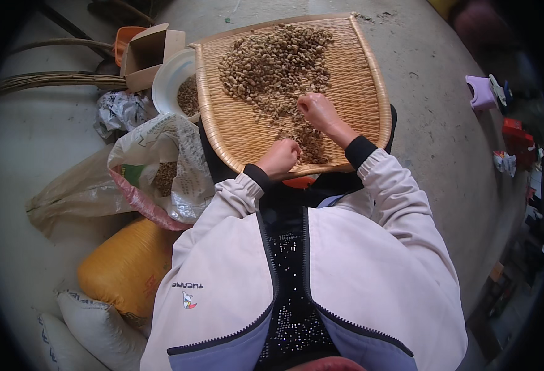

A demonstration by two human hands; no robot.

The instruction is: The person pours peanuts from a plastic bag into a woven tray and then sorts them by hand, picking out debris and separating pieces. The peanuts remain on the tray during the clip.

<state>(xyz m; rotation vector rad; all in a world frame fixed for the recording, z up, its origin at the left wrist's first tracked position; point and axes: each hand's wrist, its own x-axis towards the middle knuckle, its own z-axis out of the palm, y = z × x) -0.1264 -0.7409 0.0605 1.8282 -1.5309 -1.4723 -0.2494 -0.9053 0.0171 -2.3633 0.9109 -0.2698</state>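
Observation:
A woven winnowing basket (355, 88) lies over my lap, its near rim toward me. A heap of small brown dried beans or nuts (276, 58) covers its far part. A thinner trail of darker, broken-looking bits (316, 148) runs down to the near rim. My right hand (319, 111) hovers over or touches this trail, thumb and fingers bent together. Close to the near rim, my left hand (279, 158) has its fingers curled beside the bits. Whether either hand pinches a small piece is too small to tell.
At the left stand a white bucket (165, 83) with similar brown pieces inside, an open cardboard box (135, 69), and an open woven plastic sack (188, 190). Behind these lie a full yellow sack (118, 264) and white sacks (95, 324). A purple stool (480, 92) is far right.

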